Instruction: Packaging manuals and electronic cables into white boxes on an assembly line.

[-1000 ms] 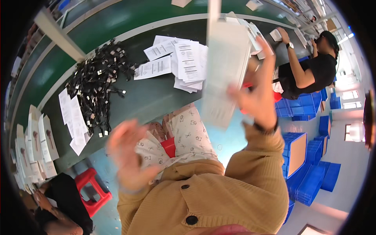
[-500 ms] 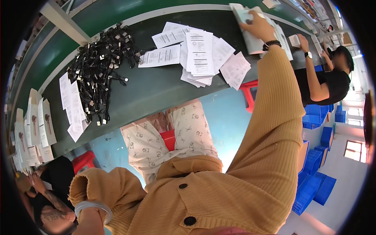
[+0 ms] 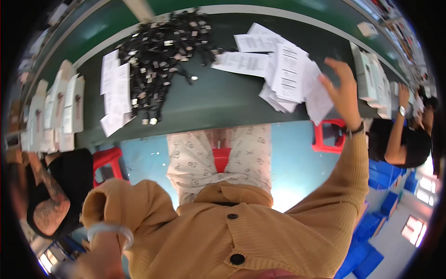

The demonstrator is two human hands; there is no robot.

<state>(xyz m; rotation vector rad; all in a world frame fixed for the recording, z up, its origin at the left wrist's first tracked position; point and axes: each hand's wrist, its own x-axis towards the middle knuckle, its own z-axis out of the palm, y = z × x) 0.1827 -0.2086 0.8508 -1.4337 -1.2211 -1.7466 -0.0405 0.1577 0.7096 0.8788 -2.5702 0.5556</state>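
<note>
My right hand [image 3: 343, 90] is raised over the right part of the dark green table, fingers apart, with nothing in it. Beneath and to its left lies a fanned pile of printed paper sheets [image 3: 290, 72]. To its right stand several pale cartons [image 3: 369, 76] in a row. My left hand [image 3: 95, 262] is low at the left edge of the picture, near my body; its fingers are smeared by motion. A large heap of black cables with metal plugs [image 3: 160, 60] sits on the left half of the table.
More printed sheets [image 3: 116, 88] lie left of the cables. Cartons [image 3: 60, 102] stand at the table's left end. A person in black works at each side, one at left [image 3: 69, 186], one at right [image 3: 404, 142]. Red stools [image 3: 330, 135] and blue crates [image 3: 369, 223] are around.
My right hand has let go of the cartons at the far right and come back nearer, over the paper sheets. The view has shifted, so the table's things appear farther right.
</note>
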